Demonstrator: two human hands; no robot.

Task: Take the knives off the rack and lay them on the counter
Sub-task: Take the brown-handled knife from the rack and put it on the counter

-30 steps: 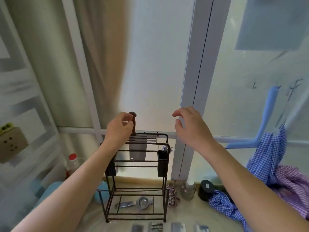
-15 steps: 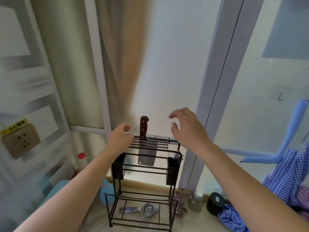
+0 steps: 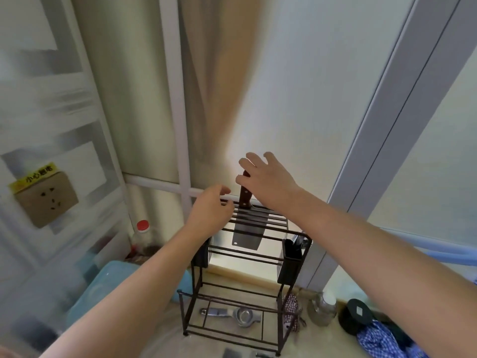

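A dark wire rack stands on the counter against the window. One cleaver hangs in its top slots, steel blade down and brown wooden handle sticking up. My right hand is at the top of that handle with fingers spread; the thumb touches it and the handle's tip is hidden behind the hand. My left hand is curled on the rack's top left corner, fingers and thumb around a rail.
Black cups hang on the rack's sides and a metal squeezer lies on its bottom shelf. A red-capped bottle and blue tub stand left; a glass jar, black jar and checked cloth sit right.
My left hand let go of the cleaver handle and settled on the rack's corner. My right hand moved left onto the handle. The view shifted, so the rack sits further right.
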